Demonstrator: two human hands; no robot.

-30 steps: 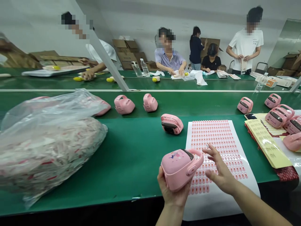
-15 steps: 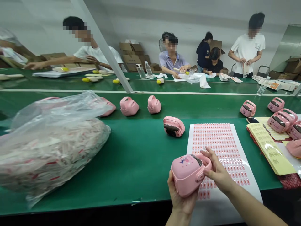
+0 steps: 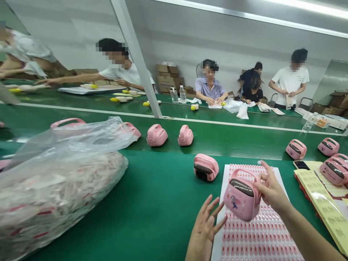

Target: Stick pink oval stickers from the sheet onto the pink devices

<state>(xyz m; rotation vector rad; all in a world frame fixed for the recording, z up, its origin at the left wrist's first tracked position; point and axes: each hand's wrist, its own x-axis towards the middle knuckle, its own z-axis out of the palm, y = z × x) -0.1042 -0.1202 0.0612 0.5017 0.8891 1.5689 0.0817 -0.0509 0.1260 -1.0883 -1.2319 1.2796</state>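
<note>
Pink handled case [image 3: 241,199], head view: raised over sticker sheet [image 3: 244,232], tilted, dark glossy panel and printed figure toward camera. Right hand [image 3: 269,186]: fingers grasping side of case's looped handle [image 3: 246,171], index finger stretched out past it, small whitish bit at tip, too small to identify. Left hand [image 3: 206,223]: fingers released, spread wide, at left edge of sticker sheet, tips right by lower left side of case; touching or just short, cannot tell.

Second pink case [image 3: 206,167]: upright on green tabletop [image 3: 157,214], just off upper left corner of sticker sheet. Two more cases [image 3: 157,136] beyond that, farther left of sticker sheet. Clear plastic bag [image 3: 81,181], well left of sticker sheet, stuffed with pale items bearing red marks, exact contents unclear. Right of sticker sheet: yellow sheets [image 3: 320,206], phone [image 3: 301,165], cluster of pink cases [image 3: 335,172], partly cut off by frame.

Far beyond sticker sheet, past pale rail: co-worker in lilac shirt [image 3: 210,88], both hands down at white papers; co-worker in white T-shirt [image 3: 290,79], standing, holding card-like piece; other co-workers around, some blurred. Also bottle [image 3: 182,95] and stacked cartons [image 3: 167,78], beyond and left of sticker sheet.
</note>
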